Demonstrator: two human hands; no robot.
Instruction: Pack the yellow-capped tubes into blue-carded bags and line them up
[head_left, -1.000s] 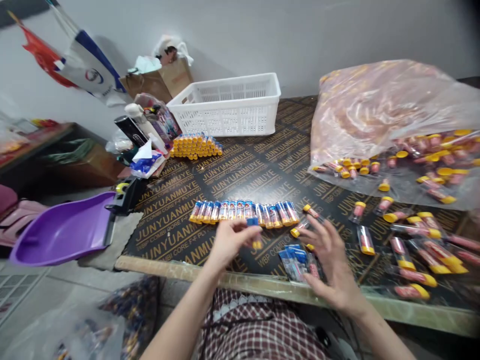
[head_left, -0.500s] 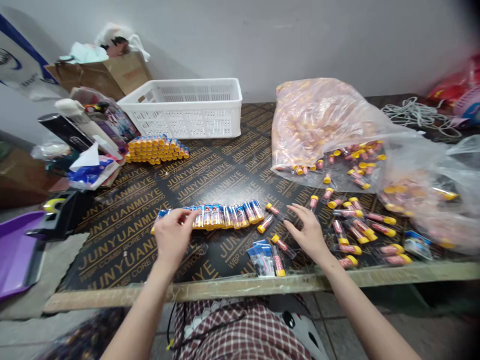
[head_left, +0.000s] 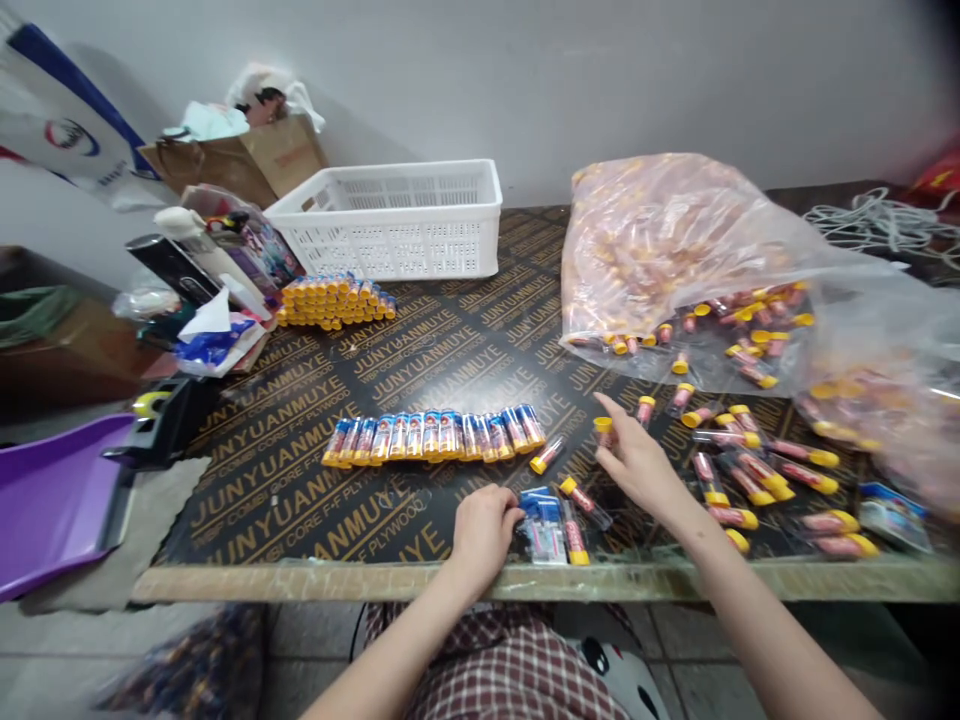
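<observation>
Between the thumb and index finger of my right hand (head_left: 637, 460) is a small clear tube with a yellow cap (head_left: 602, 428). My left hand (head_left: 484, 532) has its fingers drawn together at the left edge of a small stack of blue-and-clear printed labels (head_left: 546, 535); its fingertips are partly hidden. Beside the stack lie a pink-filled tube (head_left: 575, 535) and another tube (head_left: 586, 502). One more loose tube (head_left: 547, 455) rests near the right end of a row of tubes with blue labels (head_left: 431, 435).
A white plastic basket (head_left: 405, 240) stands at the back, with stacked labelled tubes (head_left: 337, 303) before it. To the right, a clear bag of tubes (head_left: 660, 230) spills toward scattered tubes (head_left: 750, 465). A tape dispenser (head_left: 161, 420) and purple dustpan (head_left: 60, 500) are at left.
My left hand has left the row of labelled tubes and come right and nearer, to the label stack. My right hand has taken hold of a loose tube. The view has shifted slightly left.
</observation>
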